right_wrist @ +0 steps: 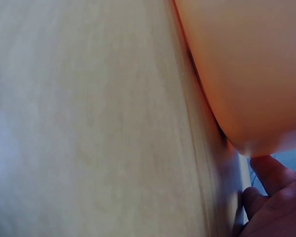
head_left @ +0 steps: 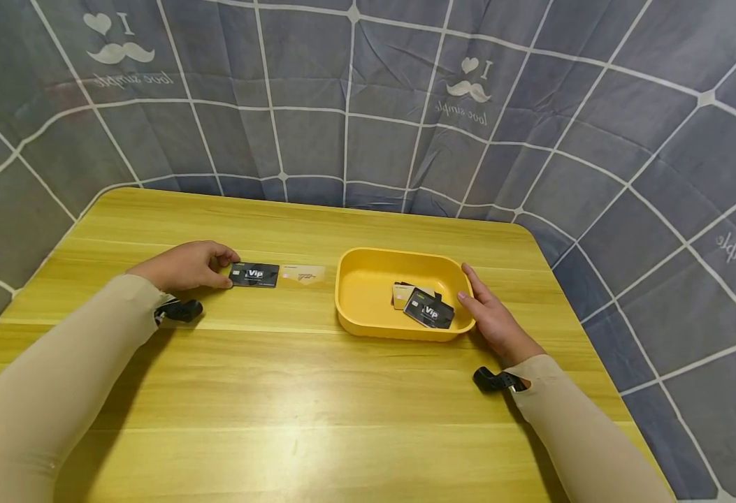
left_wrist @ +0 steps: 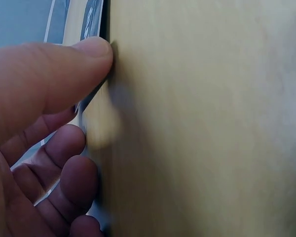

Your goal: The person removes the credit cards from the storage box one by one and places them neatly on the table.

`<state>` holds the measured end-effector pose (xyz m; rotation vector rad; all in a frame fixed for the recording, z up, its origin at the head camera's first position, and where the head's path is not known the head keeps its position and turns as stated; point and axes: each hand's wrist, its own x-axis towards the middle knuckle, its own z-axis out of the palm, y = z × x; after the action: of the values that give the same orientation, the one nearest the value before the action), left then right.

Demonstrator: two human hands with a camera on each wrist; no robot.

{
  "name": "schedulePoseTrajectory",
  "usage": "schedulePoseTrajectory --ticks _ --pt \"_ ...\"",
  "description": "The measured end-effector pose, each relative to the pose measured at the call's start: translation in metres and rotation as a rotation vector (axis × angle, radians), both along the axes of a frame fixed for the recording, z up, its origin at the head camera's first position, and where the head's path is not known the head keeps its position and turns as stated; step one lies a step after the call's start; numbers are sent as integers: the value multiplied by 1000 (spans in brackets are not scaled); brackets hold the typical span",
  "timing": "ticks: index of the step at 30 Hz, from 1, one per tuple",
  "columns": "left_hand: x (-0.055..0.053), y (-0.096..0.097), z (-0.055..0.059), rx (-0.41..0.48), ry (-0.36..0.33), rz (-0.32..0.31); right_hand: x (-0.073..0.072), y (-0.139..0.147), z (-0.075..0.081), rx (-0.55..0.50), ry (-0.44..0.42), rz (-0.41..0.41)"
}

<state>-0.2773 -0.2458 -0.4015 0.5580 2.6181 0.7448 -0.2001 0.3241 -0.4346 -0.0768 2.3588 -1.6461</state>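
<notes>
A black card (head_left: 254, 274) marked "Vip" lies on the table left of a yellow plastic container (head_left: 368, 323). My left hand (head_left: 194, 267) pinches its left end between thumb and fingers; in the left wrist view the thumb (left_wrist: 84, 64) sits at the card's edge. Right beside this card, a gold card (head_left: 303, 275) lies flat in line with it. My right hand (head_left: 496, 318) grips the container's right end, thumb over the rim and fingers along the outer wall. Inside the container, another black Vip card (head_left: 429, 309) overlaps a gold card (head_left: 399, 296).
The wooden table (head_left: 292, 419) carries everything and has rounded far corners. A grey-blue grid-patterned cloth (head_left: 311, 91) hangs behind it and along both sides. Each wrist wears a black strapped device, on the left (head_left: 182, 310) and the right (head_left: 496, 380).
</notes>
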Motion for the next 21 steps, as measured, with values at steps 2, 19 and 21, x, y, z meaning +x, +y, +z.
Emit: schedulePoseTrajectory --ticks 2,19,21 --pt "0 1 0 2 -4 -1 0 0 0 4 5 0" --pt "2 5 2 3 -13 -10 1 2 1 -13 -19 -4" --pt "3 5 2 4 -13 -8 2 3 1 -9 -18 -2"
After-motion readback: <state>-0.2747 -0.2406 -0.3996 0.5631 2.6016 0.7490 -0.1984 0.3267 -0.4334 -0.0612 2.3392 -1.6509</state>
